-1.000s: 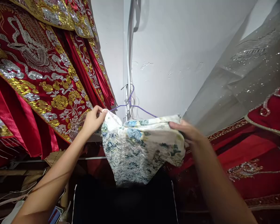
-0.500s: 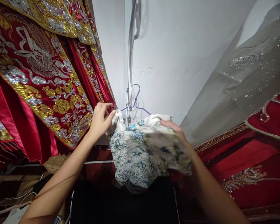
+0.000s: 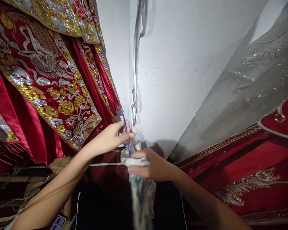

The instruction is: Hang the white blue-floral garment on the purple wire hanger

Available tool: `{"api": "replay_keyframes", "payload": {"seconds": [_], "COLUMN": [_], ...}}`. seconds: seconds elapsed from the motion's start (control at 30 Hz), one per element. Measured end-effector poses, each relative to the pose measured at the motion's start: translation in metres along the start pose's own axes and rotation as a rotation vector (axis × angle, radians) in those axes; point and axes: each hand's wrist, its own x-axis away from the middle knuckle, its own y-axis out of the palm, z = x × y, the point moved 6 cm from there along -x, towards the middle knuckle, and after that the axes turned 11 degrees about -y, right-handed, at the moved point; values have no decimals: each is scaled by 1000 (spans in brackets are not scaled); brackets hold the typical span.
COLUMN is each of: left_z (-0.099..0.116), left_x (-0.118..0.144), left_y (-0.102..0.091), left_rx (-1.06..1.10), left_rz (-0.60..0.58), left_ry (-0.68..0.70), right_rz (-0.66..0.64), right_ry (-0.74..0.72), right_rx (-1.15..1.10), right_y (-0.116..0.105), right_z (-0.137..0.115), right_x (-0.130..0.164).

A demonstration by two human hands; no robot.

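Note:
The purple hanger (image 3: 123, 117) is now turned edge-on, in front of the white wall. My left hand (image 3: 112, 138) is closed around it, thumb and fingers pinching near the garment's upper edge. A white, blue and green patterned garment (image 3: 142, 196) hangs bunched and narrow below, blurred by motion. My right hand (image 3: 150, 164) grips its bundled upper part just right of and below my left hand. Folded cloth shows between the right thumb and fingers. Much of the hanger is hidden by the cloth and my hands.
Red garments with gold and silver embroidery (image 3: 67, 105) hang on the left. At right are a sparkly grey-white fabric (image 3: 252, 76) and a beaded red garment (image 3: 261, 166). A white cable (image 3: 135, 57) runs down the wall (image 3: 177, 76). A phone-like device (image 3: 58, 222) lies lower left.
The garment and hanger have turned from facing me to edge-on. My right hand has moved left and down with the cloth, close to my left hand, which has moved right and lower.

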Motion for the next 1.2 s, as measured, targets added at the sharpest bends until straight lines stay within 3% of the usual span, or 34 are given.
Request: {"api": "replay_keyframes", "payload": {"seconds": [0.07,0.1,0.17,0.23,0.33,0.47,0.6,0.7,0.8,0.93,1.07,1.2], "left_z": [-5,-7,-8,-6,-5,-25,-40,-24,4,19,-3,-27], "left_x": [11,18,33,45,50,23,-21,-50,-73,-83,-78,-77], "left_y": [9,12,14,8,-8,-43,-73,-83,-77,-48,-13,6], "left_rx": [-52,-71,-92,-68,45,85,-62,-210,-280,-306,-310,-350], "left_rz": [-92,-140,-219,-260,-264,-52,290,505,569,467,370,403], "left_ry": [-20,-31,-50,-50,-31,-11,15,84,175,275,294,291], "right_rz": [-68,-39,121,173,148,255,465,651,796,909,908,846], "right_ry": [-63,-90,-140,-170,-115,139,150,128,102,112,135,13], "right_rx": [139,224,431,568,499,229,105,33,-26,55,348,787], "right_y": [7,1,-24,-44,-62,-86,-118,-145,-167,-177,-169,-151], "right_z": [6,13,28,47,74,92,83,78,77,79,75,61], "right_x": [-4,-7,-9,-8,-4,0,-13,-24,-19,19,54,39]}}
